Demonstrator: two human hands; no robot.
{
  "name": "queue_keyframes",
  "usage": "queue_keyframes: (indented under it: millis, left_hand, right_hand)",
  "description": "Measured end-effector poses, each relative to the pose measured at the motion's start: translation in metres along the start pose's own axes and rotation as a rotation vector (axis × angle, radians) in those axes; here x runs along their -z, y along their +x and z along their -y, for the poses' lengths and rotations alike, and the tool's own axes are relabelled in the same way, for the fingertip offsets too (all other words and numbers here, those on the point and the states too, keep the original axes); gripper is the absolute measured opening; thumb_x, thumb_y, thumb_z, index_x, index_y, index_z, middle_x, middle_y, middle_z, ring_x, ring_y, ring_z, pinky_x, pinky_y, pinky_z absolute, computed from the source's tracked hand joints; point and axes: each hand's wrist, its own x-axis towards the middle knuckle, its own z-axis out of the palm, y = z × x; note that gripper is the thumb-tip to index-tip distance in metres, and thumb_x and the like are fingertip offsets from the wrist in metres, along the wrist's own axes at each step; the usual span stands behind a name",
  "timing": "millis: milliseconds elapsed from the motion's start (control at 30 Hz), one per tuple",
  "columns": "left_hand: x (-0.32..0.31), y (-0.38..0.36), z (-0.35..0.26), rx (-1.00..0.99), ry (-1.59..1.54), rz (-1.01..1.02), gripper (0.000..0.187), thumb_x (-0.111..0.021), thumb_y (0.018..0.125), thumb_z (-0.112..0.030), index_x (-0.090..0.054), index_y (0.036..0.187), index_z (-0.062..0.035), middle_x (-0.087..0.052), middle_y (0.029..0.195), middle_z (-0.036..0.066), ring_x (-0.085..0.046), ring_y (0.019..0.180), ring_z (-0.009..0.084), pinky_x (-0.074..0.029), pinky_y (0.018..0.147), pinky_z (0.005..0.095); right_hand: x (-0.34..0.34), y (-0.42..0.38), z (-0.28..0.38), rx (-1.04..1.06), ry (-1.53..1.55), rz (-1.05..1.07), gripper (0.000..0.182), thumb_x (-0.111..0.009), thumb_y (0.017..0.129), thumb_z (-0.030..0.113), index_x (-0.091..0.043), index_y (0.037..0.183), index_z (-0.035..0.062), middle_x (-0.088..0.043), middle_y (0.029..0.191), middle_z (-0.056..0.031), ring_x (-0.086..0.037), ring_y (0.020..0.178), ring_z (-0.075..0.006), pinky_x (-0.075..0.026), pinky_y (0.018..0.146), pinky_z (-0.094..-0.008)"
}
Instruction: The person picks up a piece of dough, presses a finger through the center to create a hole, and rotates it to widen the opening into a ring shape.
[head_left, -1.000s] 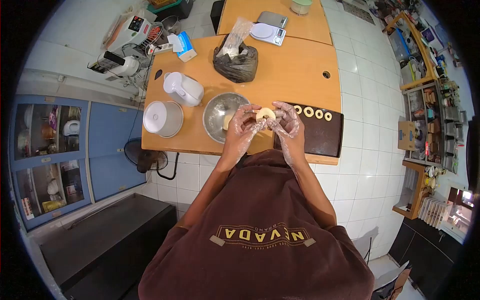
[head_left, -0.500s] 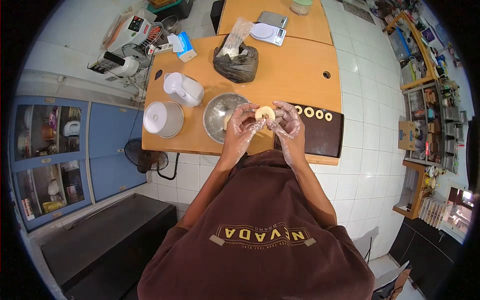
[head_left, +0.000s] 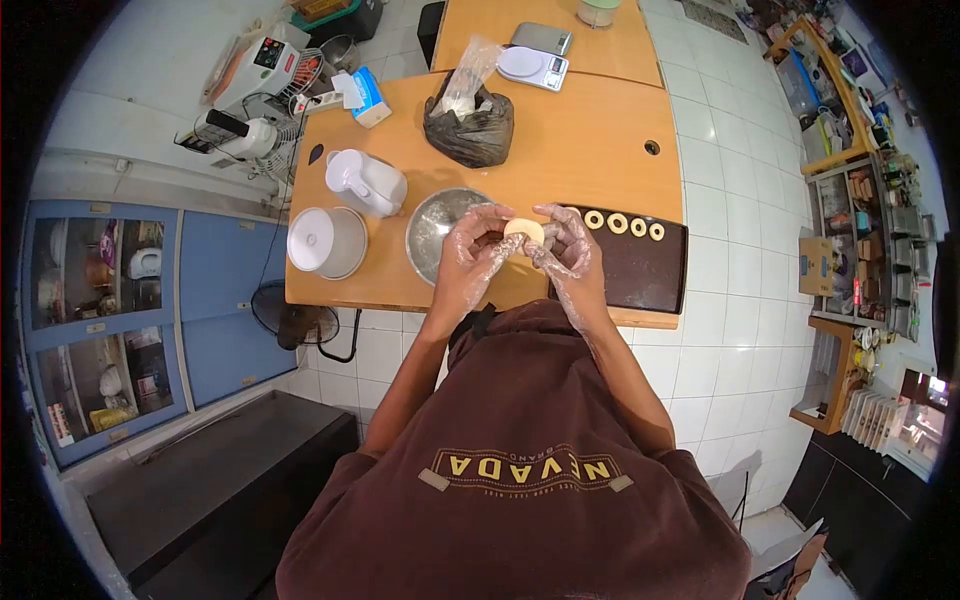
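Note:
A pale ring of dough [head_left: 524, 231] is pinched between my two floury hands, above the table's near edge. My left hand [head_left: 476, 252] grips its left side, and my right hand [head_left: 568, 248] grips its right side. The thumbs press at the lower part of the ring and partly hide its hole. Just left of my left hand stands a metal mixing bowl [head_left: 428, 225] dusted with flour. To the right of my right hand lies a dark baking tray [head_left: 630, 275], with several dough rings [head_left: 617, 224] in a row along its far side.
A white pitcher [head_left: 370, 186] and a white lidded container [head_left: 325, 242] stand left of the bowl. Farther back are a black plastic bag [head_left: 470, 135], a kitchen scale [head_left: 535, 68] and a blue tissue box [head_left: 370, 98]. A black fan [head_left: 300, 318] stands below the table's left edge.
Both hands have shifted slightly left with the dough ring. The thumbs now cover more of its hole, and the ring looks tilted. More of the tray's row shows beside my right hand.

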Motion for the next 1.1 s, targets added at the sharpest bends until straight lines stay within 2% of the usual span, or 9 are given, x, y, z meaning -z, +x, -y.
queue_keyframes:
  millis: [67,167,267,467,567,667,767,967,1100]
  left_hand:
    - [0.000,0.000,-0.001,0.017,-0.020,-0.037,0.037,-0.072,0.094,0.001,-0.057,0.128,0.0005,-0.067,0.108,0.007,-0.064,0.102,0.0119,-0.052,0.091,0.0258]
    - [-0.001,-0.002,-0.001,0.012,0.016,-0.034,0.040,-0.069,0.094,-0.004,-0.057,0.132,-0.0014,-0.067,0.119,0.009,-0.064,0.108,0.0141,-0.051,0.096,0.0296]
    - [-0.004,-0.001,0.002,0.048,0.008,-0.021,0.039,-0.071,0.093,0.002,-0.056,0.129,-0.0001,-0.067,0.109,0.008,-0.065,0.103,0.0125,-0.052,0.091,0.0260]
    - [-0.008,-0.003,-0.001,0.014,0.008,-0.030,0.034,-0.069,0.094,0.003,-0.058,0.126,0.0017,-0.067,0.113,0.009,-0.065,0.104,0.0139,-0.051,0.095,0.0279]
    - [0.001,0.000,0.003,-0.045,0.052,0.012,0.035,-0.067,0.096,-0.006,-0.058,0.128,0.0009,-0.067,0.119,0.010,-0.064,0.109,0.0146,-0.052,0.096,0.0301]
    - [0.005,0.001,0.011,-0.052,0.071,-0.016,0.034,-0.067,0.096,-0.005,-0.058,0.129,0.0009,-0.067,0.119,0.009,-0.065,0.108,0.0148,-0.052,0.096,0.0297]
    - [-0.002,-0.001,0.004,-0.032,0.060,-0.009,0.034,-0.068,0.094,0.003,-0.058,0.127,0.0019,-0.067,0.114,0.010,-0.065,0.103,0.0140,-0.052,0.094,0.0277]
    - [-0.004,-0.001,-0.004,0.050,-0.041,0.028,0.038,-0.070,0.094,0.002,-0.055,0.130,0.0007,-0.067,0.110,0.009,-0.065,0.101,0.0132,-0.052,0.091,0.0270]
    - [-0.001,-0.001,-0.004,-0.002,-0.020,-0.027,0.038,-0.070,0.094,0.002,-0.055,0.129,0.0006,-0.067,0.109,0.009,-0.066,0.100,0.0135,-0.053,0.091,0.0280]
  right_hand:
    - [0.001,0.000,-0.001,-0.005,-0.010,0.008,0.047,-0.072,0.094,-0.002,-0.055,0.137,0.0030,-0.066,0.105,-0.0035,-0.064,0.098,-0.0096,-0.051,0.089,-0.0255]
    - [0.001,0.001,0.001,-0.003,-0.018,-0.002,0.047,-0.072,0.094,-0.002,-0.055,0.137,0.0035,-0.065,0.104,-0.0029,-0.063,0.096,-0.0088,-0.051,0.089,-0.0252]
    - [-0.002,0.001,0.005,0.005,-0.001,-0.037,0.046,-0.073,0.094,-0.001,-0.056,0.136,0.0035,-0.065,0.104,-0.0027,-0.062,0.095,-0.0079,-0.051,0.087,-0.0244]
    - [0.003,0.000,-0.001,0.022,-0.018,-0.048,0.044,-0.072,0.095,-0.001,-0.056,0.136,0.0029,-0.064,0.106,-0.0027,-0.061,0.094,-0.0066,-0.050,0.085,-0.0233]
    - [0.002,-0.001,0.000,0.028,-0.033,-0.012,0.043,-0.071,0.095,-0.001,-0.056,0.136,0.0024,-0.064,0.106,-0.0031,-0.061,0.095,-0.0068,-0.051,0.085,-0.0236]
    - [0.003,0.000,0.001,0.031,-0.062,-0.005,0.044,-0.070,0.095,-0.002,-0.056,0.137,0.0018,-0.065,0.107,-0.0041,-0.062,0.097,-0.0079,-0.052,0.086,-0.0244]
    - [0.000,0.001,0.002,0.012,0.001,-0.014,0.045,-0.070,0.095,-0.002,-0.055,0.137,0.0012,-0.065,0.109,-0.0053,-0.064,0.099,-0.0096,-0.054,0.087,-0.0254]
    - [0.002,0.000,-0.001,-0.011,0.021,0.021,0.045,-0.070,0.095,-0.002,-0.054,0.137,0.0013,-0.066,0.111,-0.0068,-0.066,0.103,-0.0116,-0.056,0.089,-0.0269]
    - [0.002,-0.001,-0.001,-0.020,-0.011,0.038,0.046,-0.070,0.095,-0.002,-0.054,0.138,0.0016,-0.065,0.113,-0.0069,-0.066,0.104,-0.0123,-0.056,0.090,-0.0272]
